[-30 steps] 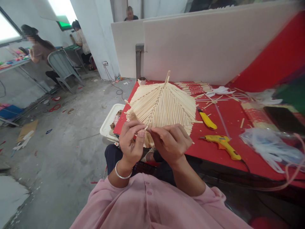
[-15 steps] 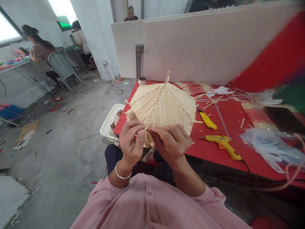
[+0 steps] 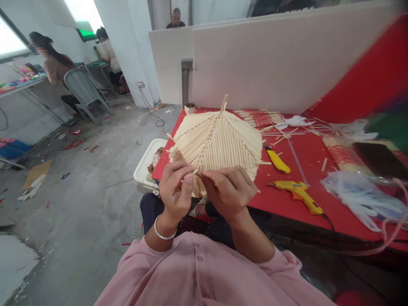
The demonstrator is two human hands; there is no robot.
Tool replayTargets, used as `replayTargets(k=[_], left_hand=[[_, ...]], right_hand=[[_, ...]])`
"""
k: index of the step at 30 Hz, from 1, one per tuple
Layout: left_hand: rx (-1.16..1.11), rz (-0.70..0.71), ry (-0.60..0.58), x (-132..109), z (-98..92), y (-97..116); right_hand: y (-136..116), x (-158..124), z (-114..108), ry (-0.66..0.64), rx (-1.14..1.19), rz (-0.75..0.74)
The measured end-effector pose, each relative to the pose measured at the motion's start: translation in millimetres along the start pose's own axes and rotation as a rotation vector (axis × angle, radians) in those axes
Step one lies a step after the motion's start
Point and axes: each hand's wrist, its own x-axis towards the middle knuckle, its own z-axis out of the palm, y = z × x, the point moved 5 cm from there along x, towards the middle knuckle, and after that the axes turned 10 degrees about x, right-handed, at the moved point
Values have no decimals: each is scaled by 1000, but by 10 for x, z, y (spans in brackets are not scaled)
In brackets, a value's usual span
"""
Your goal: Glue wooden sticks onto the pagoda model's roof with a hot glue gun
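A roof-shaped model made of pale wooden sticks (image 3: pixel 228 146) rests on the red table at its near left corner. Just over its front edge, my left hand (image 3: pixel 175 187) pinches the pale end of a small stick (image 3: pixel 196 171) between thumb and fingers. My right hand (image 3: pixel 228 187) is closed close beside it, thumb and forefinger pressed together at the other end of that stick. Most of the stick is hidden by my fingers. Right of the model lie a yellow utility knife (image 3: pixel 277 160) and a yellow glue gun (image 3: pixel 299 193).
On the red table (image 3: pixel 274 206) lie loose sticks (image 3: pixel 259 117), plastic bags (image 3: pixel 360 195) and a dark phone (image 3: pixel 381 158). A small can (image 3: pixel 190 108) stands behind the model. A white tray (image 3: pixel 145 165) is at the left. Boards rise behind; other people sit farther off.
My hands, the small stick and the roof-shaped model hold nearly the same place. In the background, the seated person at the left has shifted an arm a little.
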Motion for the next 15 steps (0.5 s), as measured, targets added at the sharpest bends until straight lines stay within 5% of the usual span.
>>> replayTargets(k=[15], left_hand=[[10,10,-1,2,6,8]], right_hand=[[6,-11,5,-9,0,5]])
